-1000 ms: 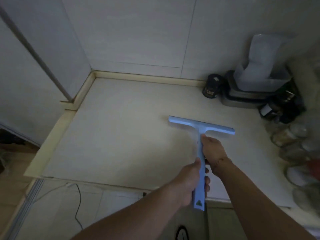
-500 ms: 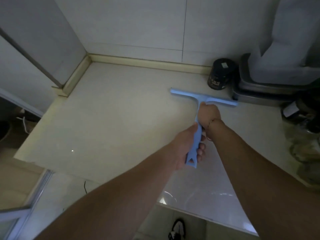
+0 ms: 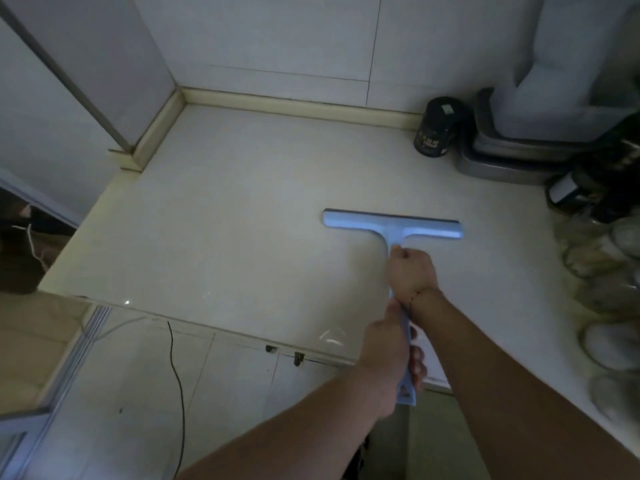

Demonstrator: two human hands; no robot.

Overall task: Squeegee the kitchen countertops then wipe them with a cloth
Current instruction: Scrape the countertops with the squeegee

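You have one light blue plastic T-shaped squeegee point(image 3: 393, 226) on the pale cream stone countertop point(image 3: 242, 209), and both of your hands are on its single handle. Your right hand point(image 3: 411, 271) grips the handle high up, just below the crossbar, fingers curled round it with the knuckles facing you. Your left hand point(image 3: 389, 355) grips the lower end of the same handle, thumb along the near side and fingertips showing at the far side; that end hangs out past the counter's front edge. The blade bar lies flat across the counter, running from nine o'clock to three o'clock, with the handle pointing back at six o'clock toward you. It sits right of the counter's centre, well apart from the back wall.

At one o'clock from the blade, against the backsplash, stands one small black round jar point(image 3: 437, 128) with a pale label on its lid. Just beside it at three o'clock sits one grey appliance base point(image 3: 502, 161) with a pale upper body. Further at three o'clock there is a dark bottle point(image 3: 568, 192), and along the right edge a blurred cluster of clear jars point(image 3: 609, 341) that you cannot count reliably. One thin black cord point(image 3: 176, 375) hangs in front of the white cabinet doors point(image 3: 145, 393) at seven o'clock
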